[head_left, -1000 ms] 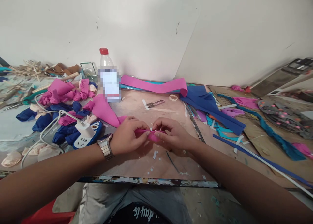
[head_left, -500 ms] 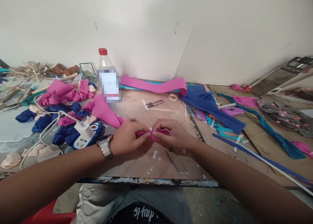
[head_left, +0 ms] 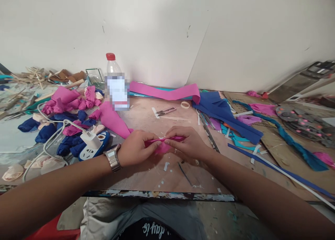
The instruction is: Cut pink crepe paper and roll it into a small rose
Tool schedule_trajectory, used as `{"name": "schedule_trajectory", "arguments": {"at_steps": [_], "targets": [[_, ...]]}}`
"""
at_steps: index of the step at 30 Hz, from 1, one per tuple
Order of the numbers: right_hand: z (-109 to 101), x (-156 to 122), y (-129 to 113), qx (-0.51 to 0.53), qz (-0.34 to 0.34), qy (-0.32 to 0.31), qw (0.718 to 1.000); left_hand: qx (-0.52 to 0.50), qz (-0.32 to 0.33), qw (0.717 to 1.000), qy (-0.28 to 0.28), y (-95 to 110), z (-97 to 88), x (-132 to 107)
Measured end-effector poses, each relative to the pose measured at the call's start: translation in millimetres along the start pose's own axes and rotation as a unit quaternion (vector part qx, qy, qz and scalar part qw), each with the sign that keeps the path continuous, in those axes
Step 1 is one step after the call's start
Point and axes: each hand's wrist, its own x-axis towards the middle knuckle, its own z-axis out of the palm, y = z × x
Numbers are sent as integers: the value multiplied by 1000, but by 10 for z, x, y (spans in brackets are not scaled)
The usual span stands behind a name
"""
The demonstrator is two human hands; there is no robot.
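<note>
Pinching one pink foam piece (head_left: 163, 144), the left hand (head_left: 134, 151) and right hand (head_left: 190, 144) both grip it; one bottle (head_left: 116, 84) and one snips (head_left: 166, 111) lie beyond.

The pink strip (head_left: 163, 145) at near centre looks like soft, matt cloth or foam sheet. The wristwatch (head_left: 112, 158) band is shiny metal. The far-left bottle (head_left: 115, 82) is clear, glossy plastic. The desk (head_left: 146, 177) is worn, scuffed board, matt and rough. The power strip (head_left: 92, 145) is glossy plastic, and the snips (head_left: 166, 111) are bare metal.
</note>
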Motion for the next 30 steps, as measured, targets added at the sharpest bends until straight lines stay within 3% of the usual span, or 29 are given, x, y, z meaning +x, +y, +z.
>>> {"name": "schedule_trajectory", "arguments": {"at_steps": [11,20,25,30], "targets": [[-48,-12,-19,6,50,3,999,-14,14,1000,-7,4,-23,5],[-49,-1,-3,10,80,1,997,12,-11,1000,0,-2,-5,1],[0,-18,15,-12,56,4,998,25,-41,999,-15,13,-3,9],[12,-36,47,-45,-34,34,998,-46,-44,998,-19,13,-18,19]]}}
